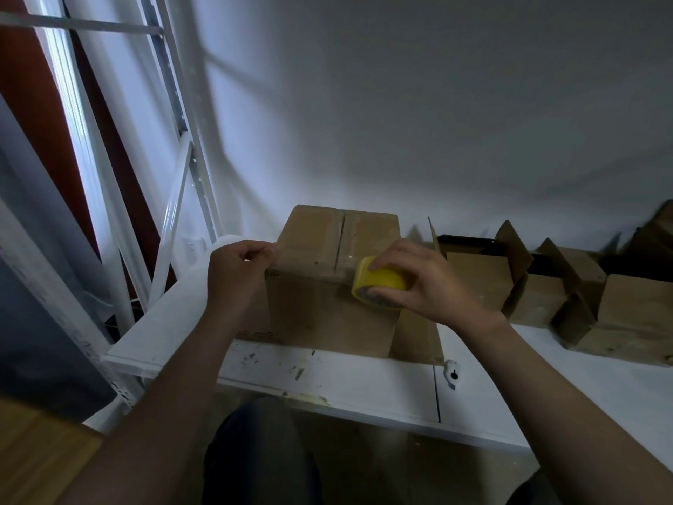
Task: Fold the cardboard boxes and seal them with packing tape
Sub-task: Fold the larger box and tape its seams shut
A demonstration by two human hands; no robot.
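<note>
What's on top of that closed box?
The right hand holds a yellow tape roll at its near edge; the left hand pinches the tape end. Shut flaps hide the inside.

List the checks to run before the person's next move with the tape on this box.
1. Closed box flaps meet at the centre seam: ok.
2. Right hand grips the yellow tape roll at the box's top front edge: ok.
3. Left hand pinches what looks like the clear tape end at the box's left top corner: ok.
4. Tape lying flat and unwrinkled between the hands: cannot tell.
5. Box rests on the white shelf: ok.
6. Open boxes to the right folded shut: not ok, flaps stand up.
</note>
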